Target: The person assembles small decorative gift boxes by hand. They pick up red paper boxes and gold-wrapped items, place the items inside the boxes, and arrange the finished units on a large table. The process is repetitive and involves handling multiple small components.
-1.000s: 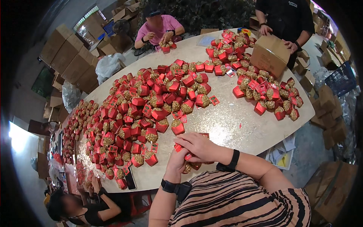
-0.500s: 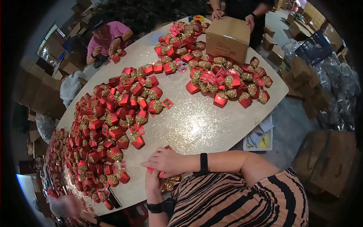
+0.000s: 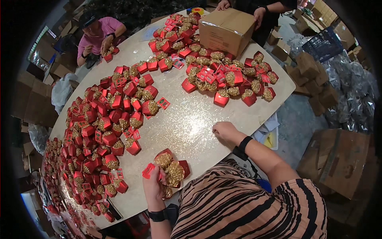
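My left hand [image 3: 152,186] is closed around red tags [image 3: 149,170] at the front edge of the table. Right beside it lies a small cluster of gold-glittered ornaments with red pot-shaped bases [image 3: 174,173], partly behind my fingers. My right hand [image 3: 227,134] is farther right, over the glitter-strewn tabletop [image 3: 191,135], its fingers curled together. What those fingers hold, if anything, is too small to see. Nearest on the left is a large heap of the same red and gold ornaments [image 3: 115,115]. Another pile of ornaments [image 3: 230,77] sits toward the far right, with red tags on top.
A cardboard box [image 3: 227,30] stands at the far side, with another person's hands [image 3: 258,16] on it. Across on the left, a person in pink [image 3: 99,38] handles an ornament. A white bin with papers [image 3: 271,135] stands beside the right edge; a dark phone [image 3: 114,209] lies front left.
My hands were together over the tags and ornaments. Now my right hand has moved away to the right, and my left keeps the tags. The whole view has shifted slightly.
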The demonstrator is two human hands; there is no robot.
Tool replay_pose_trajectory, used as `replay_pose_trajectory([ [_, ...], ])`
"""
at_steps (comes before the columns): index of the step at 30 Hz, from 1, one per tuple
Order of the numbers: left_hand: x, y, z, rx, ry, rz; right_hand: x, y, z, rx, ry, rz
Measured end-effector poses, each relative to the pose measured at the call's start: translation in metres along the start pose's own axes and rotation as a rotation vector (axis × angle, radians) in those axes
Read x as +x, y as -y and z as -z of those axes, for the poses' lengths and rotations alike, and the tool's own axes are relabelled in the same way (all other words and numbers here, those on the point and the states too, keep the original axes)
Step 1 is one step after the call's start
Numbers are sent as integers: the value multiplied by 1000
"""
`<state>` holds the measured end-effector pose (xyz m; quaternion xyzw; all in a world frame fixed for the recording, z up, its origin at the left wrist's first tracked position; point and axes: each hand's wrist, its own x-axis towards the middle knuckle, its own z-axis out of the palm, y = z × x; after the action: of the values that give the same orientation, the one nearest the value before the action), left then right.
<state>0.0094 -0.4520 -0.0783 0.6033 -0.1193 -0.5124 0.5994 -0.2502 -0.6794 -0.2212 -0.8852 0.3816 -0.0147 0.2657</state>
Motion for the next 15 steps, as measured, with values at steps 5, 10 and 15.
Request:
replay_pose_trajectory([
  [5, 5, -13, -12, -9, 7, -10, 7, -2, -19, -82, -57, 71],
  [10, 4, -21, -14, 63, 27, 22, 24, 7, -4, 270, -51, -22],
  [15, 12, -18, -11, 83, 111, 54, 38, 53, 41, 1025, 33, -151],
])
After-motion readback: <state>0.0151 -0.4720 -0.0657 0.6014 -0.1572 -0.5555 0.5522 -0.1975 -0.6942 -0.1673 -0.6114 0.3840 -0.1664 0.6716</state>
